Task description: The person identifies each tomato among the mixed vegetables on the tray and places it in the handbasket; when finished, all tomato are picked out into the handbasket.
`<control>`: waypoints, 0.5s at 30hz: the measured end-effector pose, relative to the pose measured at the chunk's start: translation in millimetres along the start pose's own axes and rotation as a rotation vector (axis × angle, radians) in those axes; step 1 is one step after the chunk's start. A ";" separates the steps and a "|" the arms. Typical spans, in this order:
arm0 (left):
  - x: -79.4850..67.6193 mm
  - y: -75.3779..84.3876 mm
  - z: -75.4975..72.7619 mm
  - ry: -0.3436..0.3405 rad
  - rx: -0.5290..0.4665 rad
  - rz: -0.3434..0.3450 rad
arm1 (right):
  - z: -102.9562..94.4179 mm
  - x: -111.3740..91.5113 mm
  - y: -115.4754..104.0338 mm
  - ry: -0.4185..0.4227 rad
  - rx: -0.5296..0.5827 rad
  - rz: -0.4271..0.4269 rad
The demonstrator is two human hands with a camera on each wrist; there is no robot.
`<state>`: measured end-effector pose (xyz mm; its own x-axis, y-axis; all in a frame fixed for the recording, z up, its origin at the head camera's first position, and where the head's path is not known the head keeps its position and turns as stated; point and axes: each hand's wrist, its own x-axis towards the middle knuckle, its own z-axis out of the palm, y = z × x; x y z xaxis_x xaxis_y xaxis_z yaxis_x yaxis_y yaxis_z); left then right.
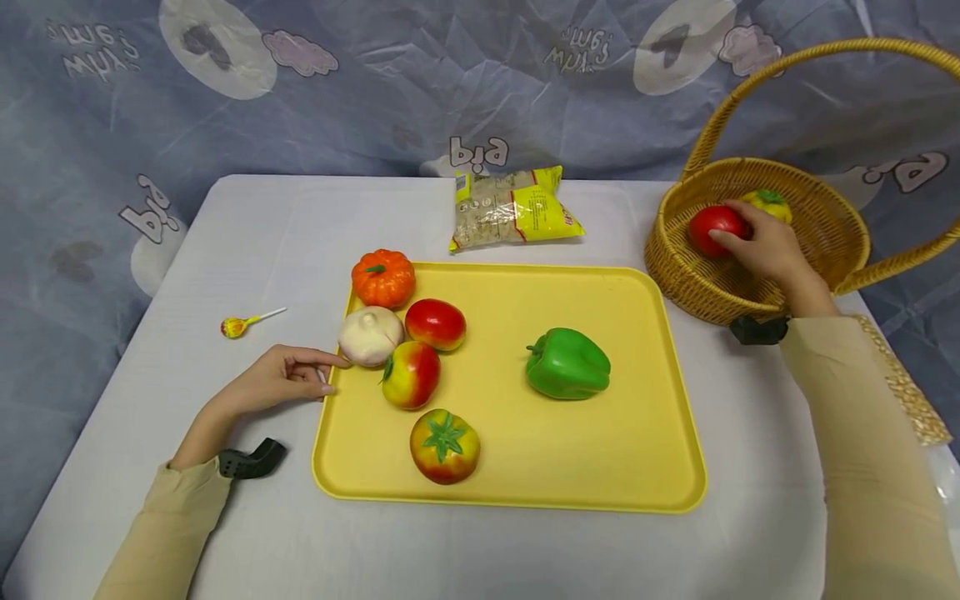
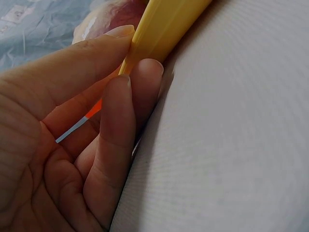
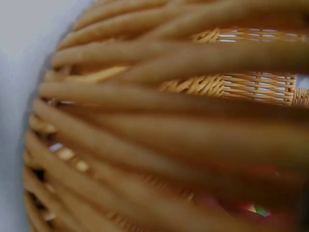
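Wicker is surrounding the right hand's work: the basket (image 1: 678, 282) is standing beside the tray's far right corner, and inside it the right hand (image 1: 771, 248) is gripping a red fruit (image 1: 711, 230), thumb on the near side, fingers curling over the top. Its underside is hiding from view, so whether it is touching the basket floor I cannot tell; the right wrist view is showing mostly blurred weave. Handling it well is probably calling for a light, even hold, since the smooth skin is looking slippery, and for releasing only where the weave is bearing its weight. A yellow item (image 1: 781, 210) with a green top is lying just behind, so the fingers are needing care there; the wrist is passing close to the handle (image 1: 873, 276). Meanwhile the left hand (image 1: 276, 379) is pinching the left rim of the yellow tray (image 1: 637, 454) near the garlic (image 1: 369, 335), a sensible brace if it is not tipping anything
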<state>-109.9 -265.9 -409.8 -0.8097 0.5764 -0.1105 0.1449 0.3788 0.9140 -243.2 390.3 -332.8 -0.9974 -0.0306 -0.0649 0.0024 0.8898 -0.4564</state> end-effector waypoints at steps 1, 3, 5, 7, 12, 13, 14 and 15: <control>-0.3 -0.1 -0.1 0.002 -0.002 0.004 | 0.0 1.1 -0.1 0.007 -0.007 -0.003; -0.9 0.0 -0.3 0.006 -0.001 0.008 | 0.5 2.7 -0.9 0.031 -0.027 -0.013; -1.2 0.7 -0.2 0.009 0.002 0.010 | 1.0 3.3 -1.6 0.059 -0.049 -0.020; -1.4 1.4 -0.2 0.010 0.006 0.010 | 1.6 3.7 -2.2 0.084 -0.070 -0.025; -1.3 1.7 -0.1 0.014 0.023 -0.013 | 1.3 1.2 -1.6 0.081 -0.096 -0.032; -1.2 1.7 0.1 0.011 0.026 -0.015 | 1.1 -0.2 -1.4 0.075 -0.099 -0.031; -1.1 1.5 0.2 0.010 0.028 -0.018 | 0.8 -1.7 -1.2 0.069 -0.099 -0.029; -1.1 1.2 0.2 0.009 0.029 -0.020 | 0.5 -3.4 -1.1 0.064 -0.100 -0.029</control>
<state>-108.7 -265.9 -408.6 -0.8175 0.5621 -0.1253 0.1448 0.4113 0.8999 -239.8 389.2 -332.5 -0.9995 -0.0303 0.0051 -0.0301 0.9299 -0.3666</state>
